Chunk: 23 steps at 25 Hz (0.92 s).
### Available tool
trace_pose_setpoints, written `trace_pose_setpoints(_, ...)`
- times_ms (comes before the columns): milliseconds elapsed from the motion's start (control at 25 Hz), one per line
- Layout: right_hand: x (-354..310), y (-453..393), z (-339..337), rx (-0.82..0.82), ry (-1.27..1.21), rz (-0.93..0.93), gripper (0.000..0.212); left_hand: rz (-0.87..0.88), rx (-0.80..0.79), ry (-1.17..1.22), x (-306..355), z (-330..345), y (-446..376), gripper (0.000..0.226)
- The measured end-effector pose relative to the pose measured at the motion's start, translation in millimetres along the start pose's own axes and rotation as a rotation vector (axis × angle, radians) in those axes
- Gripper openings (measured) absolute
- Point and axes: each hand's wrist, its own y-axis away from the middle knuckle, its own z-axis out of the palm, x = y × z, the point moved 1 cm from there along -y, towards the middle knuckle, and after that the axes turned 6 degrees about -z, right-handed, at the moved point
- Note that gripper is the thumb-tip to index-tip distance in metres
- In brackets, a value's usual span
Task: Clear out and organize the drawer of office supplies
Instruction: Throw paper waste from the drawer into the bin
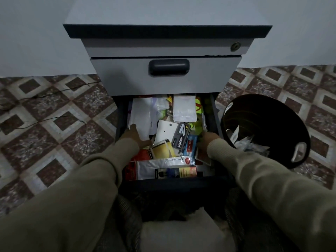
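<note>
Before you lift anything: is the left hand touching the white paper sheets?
Touching. The head view shows the left hand lying on the white paper sheets, its fingertips overlapping their near edge.

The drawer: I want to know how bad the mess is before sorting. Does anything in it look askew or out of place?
Yes. The open drawer holds a loose jumble: white papers lie overlapping at the back left, and the stapler pack sits tilted on top of other packets. A cellophane-wrapped pack lies crosswise at the front. Nothing looks spilled or broken.
</note>
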Motion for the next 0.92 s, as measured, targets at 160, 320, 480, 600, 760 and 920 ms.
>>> trace_pose_setpoints(160,-18,-7,16,0.077,-0.112,0.115,0.066,-0.018,0.051,-0.168,-3,16,-2,0.112)
trace_pose_setpoints(320,-33,-11,34,0.125,-0.112,0.196,0.107,0.008,0.078,-0.177,-1,12,-5,0.089)
trace_pose_setpoints(480,-35,-15,36,0.132,-0.153,0.235,0.118,-0.013,0.075,-0.138,2,3,-3,0.056)
trace_pose_setpoints(600,-39,-20,35,0.123,-0.234,0.223,0.118,0.009,0.126,-0.146,4,2,0,0.034)
trace_pose_setpoints(760,-50,-24,33,0.117,-0.279,0.272,0.109,0.013,0.121,-0.191,5,4,3,0.031)
trace_pose_setpoints(920,-48,-30,30,0.132,-0.331,0.283,0.086,-0.001,0.127,-0.167,6,-4,4,0.031)
